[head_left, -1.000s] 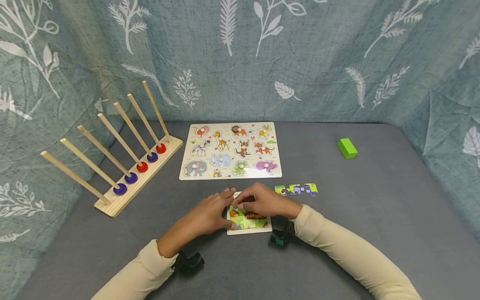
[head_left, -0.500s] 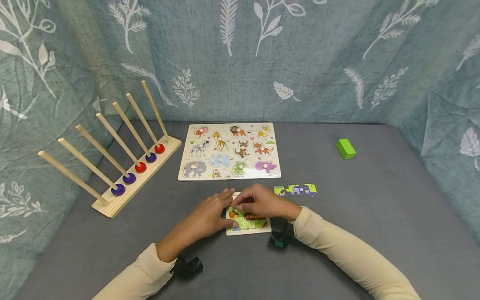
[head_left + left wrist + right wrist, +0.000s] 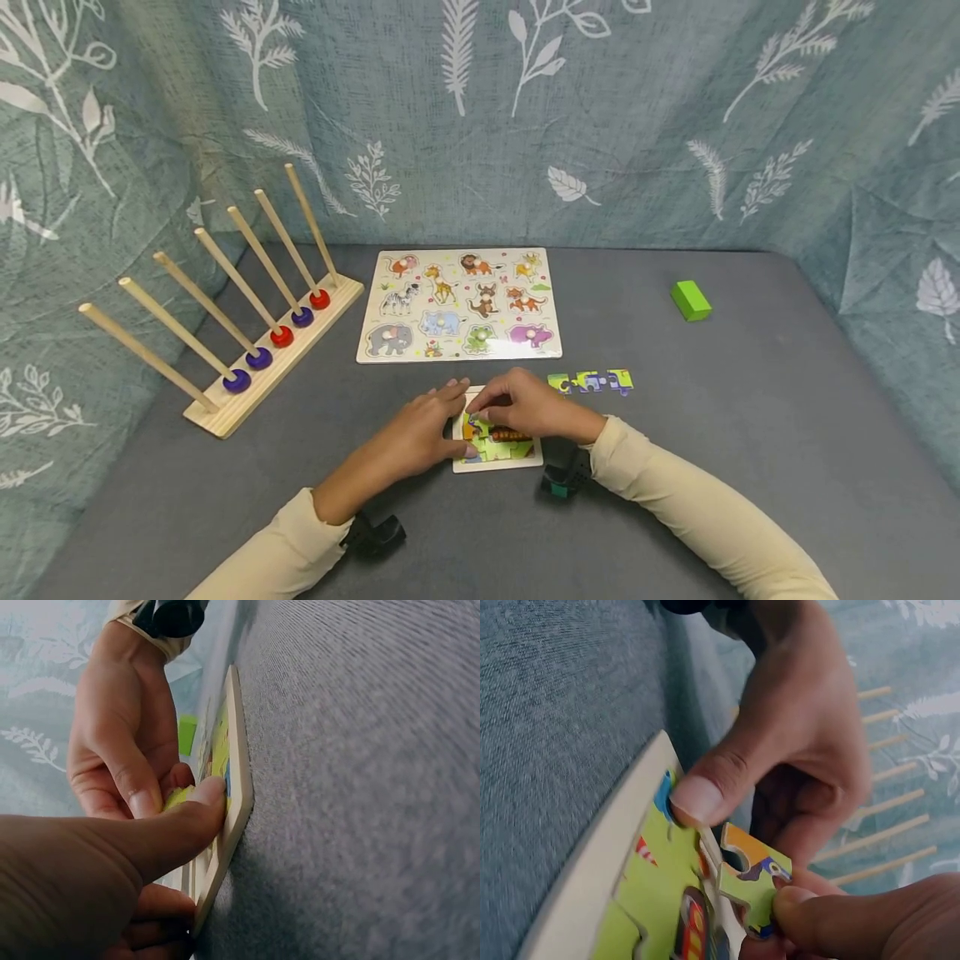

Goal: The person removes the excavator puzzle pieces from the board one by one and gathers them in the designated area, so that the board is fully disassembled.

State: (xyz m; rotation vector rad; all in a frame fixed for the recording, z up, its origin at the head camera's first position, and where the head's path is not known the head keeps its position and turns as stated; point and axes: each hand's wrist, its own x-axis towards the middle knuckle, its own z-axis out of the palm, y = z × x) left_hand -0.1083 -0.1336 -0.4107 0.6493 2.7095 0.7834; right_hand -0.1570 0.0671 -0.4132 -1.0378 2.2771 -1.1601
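A small jigsaw tray (image 3: 498, 467) with a pale wooden frame and a green picture lies on the table. My left hand (image 3: 420, 429) holds its left side, thumb (image 3: 206, 799) on the near corner of the picture and fingers along the far part of the edge. Over the tray's upper left part, my right hand (image 3: 528, 404) pinches a jigsaw piece (image 3: 754, 877) coloured green, orange and blue. The right wrist view has this piece tilted up from the picture. Fitted pieces, one with a red and dark shape (image 3: 693, 922), fill the part of the tray that shows.
Several loose jigsaw pieces (image 3: 590, 382) lie in a row right of the tray. An animal peg puzzle board (image 3: 459, 350) is behind it. At the left stands a wooden peg rack (image 3: 281, 358) with red and purple beads. A green block (image 3: 691, 301) sits at the right.
Both hands stay in nearly the same place. The piece in my right fingers has shifted slightly, with more of its orange and blue part showing now.
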